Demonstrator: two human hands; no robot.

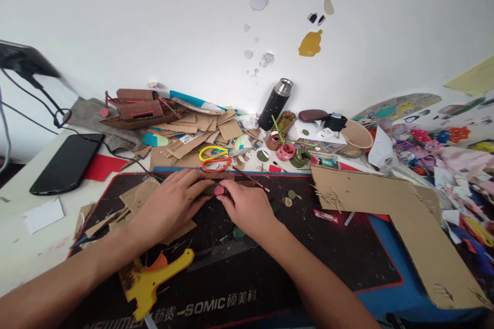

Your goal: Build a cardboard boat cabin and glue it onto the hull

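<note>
Both hands meet over the black desk mat [316, 262]. My left hand [175, 200] has its fingers closed on one side of a small dark green piece [209, 190]. From the other side my right hand [247, 208] pinches the same piece. A small pink disc [219, 190] shows at its front, by my right thumb. The fingers hide much of the piece, so its full shape cannot be made out. Scissors [216, 162] with yellow and orange handles lie just beyond the hands, near a thin brush [254, 181]. Closer to me rests a yellow glue gun [154, 282].
Cardboard scraps [200, 131] and a brown model boat [139, 110] stand at the back left. Open paint jars [285, 151] sit before a black thermos [275, 105]. A bent cardboard strip [409, 226] covers the right side. A phone [67, 162] lies left.
</note>
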